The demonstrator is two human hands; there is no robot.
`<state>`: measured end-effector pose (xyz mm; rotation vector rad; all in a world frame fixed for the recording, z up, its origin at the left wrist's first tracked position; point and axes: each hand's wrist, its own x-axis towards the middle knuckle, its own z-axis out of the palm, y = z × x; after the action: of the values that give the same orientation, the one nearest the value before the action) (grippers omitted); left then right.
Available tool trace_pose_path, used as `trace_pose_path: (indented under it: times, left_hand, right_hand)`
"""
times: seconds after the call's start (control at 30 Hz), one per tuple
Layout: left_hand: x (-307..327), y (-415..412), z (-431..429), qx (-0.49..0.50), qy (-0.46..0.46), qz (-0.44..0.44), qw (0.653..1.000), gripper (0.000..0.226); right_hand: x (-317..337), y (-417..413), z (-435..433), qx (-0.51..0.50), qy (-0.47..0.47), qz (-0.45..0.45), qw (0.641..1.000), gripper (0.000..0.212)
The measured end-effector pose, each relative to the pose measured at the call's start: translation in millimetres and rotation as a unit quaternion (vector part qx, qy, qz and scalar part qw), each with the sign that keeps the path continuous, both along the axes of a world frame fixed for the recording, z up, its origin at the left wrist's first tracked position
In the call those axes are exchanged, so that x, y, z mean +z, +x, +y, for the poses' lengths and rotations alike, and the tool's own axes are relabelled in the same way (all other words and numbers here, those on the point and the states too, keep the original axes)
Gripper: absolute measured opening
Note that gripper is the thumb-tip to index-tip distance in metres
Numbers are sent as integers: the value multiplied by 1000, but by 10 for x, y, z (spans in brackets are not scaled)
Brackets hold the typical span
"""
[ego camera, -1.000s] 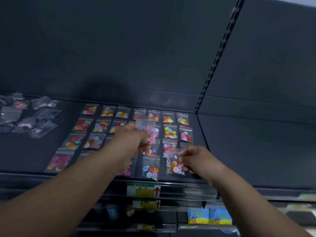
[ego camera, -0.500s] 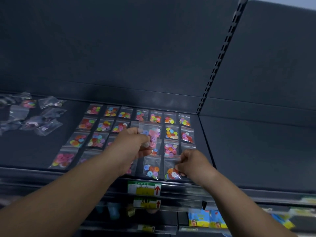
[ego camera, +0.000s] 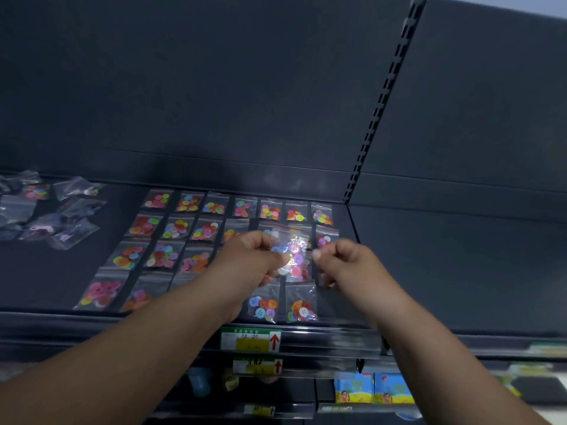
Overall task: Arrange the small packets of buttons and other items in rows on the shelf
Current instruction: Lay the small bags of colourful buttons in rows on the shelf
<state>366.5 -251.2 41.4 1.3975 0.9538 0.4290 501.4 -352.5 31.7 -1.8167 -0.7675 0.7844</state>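
Observation:
Small clear packets of coloured buttons (ego camera: 176, 230) lie in rows on the dark shelf (ego camera: 46, 286), several to a row. My left hand (ego camera: 248, 262) pinches one packet of pink, purple and blue buttons (ego camera: 291, 251) and holds it upright above the rows. My right hand (ego camera: 348, 266) hovers just right of that packet with its fingers curled and thumb against forefinger; nothing shows in it. A packet with a white button (ego camera: 300, 308) lies in the front row below both hands. My hands hide part of the middle rows.
A loose heap of unsorted packets (ego camera: 52, 213) sits at the shelf's far left. A slotted upright (ego camera: 383, 96) divides this bay from the bare shelf to the right. Price labels (ego camera: 250, 340) line the front edge; blue-yellow packs (ego camera: 374, 388) stand on a lower shelf.
My right hand let go of the front-row packet with the white button and rose toward the packet in my left hand. My left hand moved that packet to the right.

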Motion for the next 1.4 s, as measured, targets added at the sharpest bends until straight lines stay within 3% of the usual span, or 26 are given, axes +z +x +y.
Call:
trace_pose_path:
  times: [0.03,0.1,0.23,0.37,0.53,0.67,0.83,1.13,1.27,1.4]
  left_hand:
    - [5,39,-27,-6,2,-3,1000,15]
    - [21,126,-93,-23,4,-13,1000,11]
    - [2,261,-208,-53,23,-15,998,11]
    - [-166,240,-211,-102,136,51,984,5]
    - [-361,180,-232,-184,298,171,921,16]
    - [-429,176,-254,-232,394,209,864,19]
    - [-498,189,-253,-258,427,241,832,20]
    - [-522,195,-267,-263,432,224,833,24]
    - [-519,215,-269,-255,442,213,833,25]
    - [-546,235,-268,-249,461,224,822,24]
  right_hand:
    - [66,-4,-10,12,18,67,998,16]
    - [130,21,-42,40,31,107,993,17]
    - [90,136,-139,34,31,85,995,24]
    - [-21,310,-286,8,-26,39,999,25]
    - [-253,421,-354,16,-129,-7,991,22]
    - [-351,420,-337,33,-162,-50,985,19]
    - [-426,444,-310,36,-196,-121,972,11]
    - [-457,463,-300,33,-217,-207,953,23]
    - [-403,437,-312,11,-159,-275,948,14]
    - [-378,360,-304,97,-89,-280,951,11]
